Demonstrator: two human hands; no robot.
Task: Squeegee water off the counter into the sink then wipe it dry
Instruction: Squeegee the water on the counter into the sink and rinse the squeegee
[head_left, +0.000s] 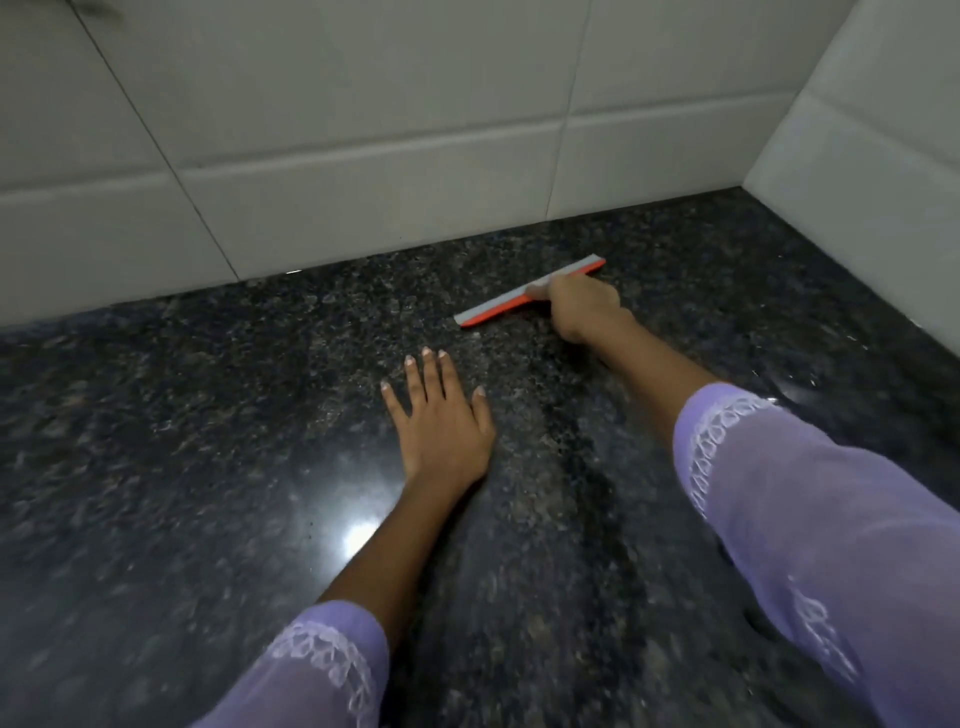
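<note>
So the squeegee (524, 296) was way out at the back of the counter (208, 467), blade down on the dark granite, near the tiled wall (363, 171) and not far from the corner. The right hand (582, 306) was wrapped around its middle, fingers curled tight over the handle so I couldn't really make out the handle itself, just the grey and orange strip sticking out both sides. The left hand (441, 421) was flat on the stone a bit closer in, fingers spread, palm down, holding nothing, looked like it was just bracing.

No sink in view, so I couldn't tell which way the water needed to go. That was kind of the first risk: a pull in the wrong direction would've just shoved water around or off the front edge.

Other stuff that could've gone wrong, my guess anyway:
- arm was stretched far out, so pressure on the blade was probably uneven and could leave streaks
- the braced palm sat right in what looked like the pull path, so it could get in the way or smear wet over the stone
- the loose purple sleeves (810, 519) hung low over the wet surface and could drag through it
</note>
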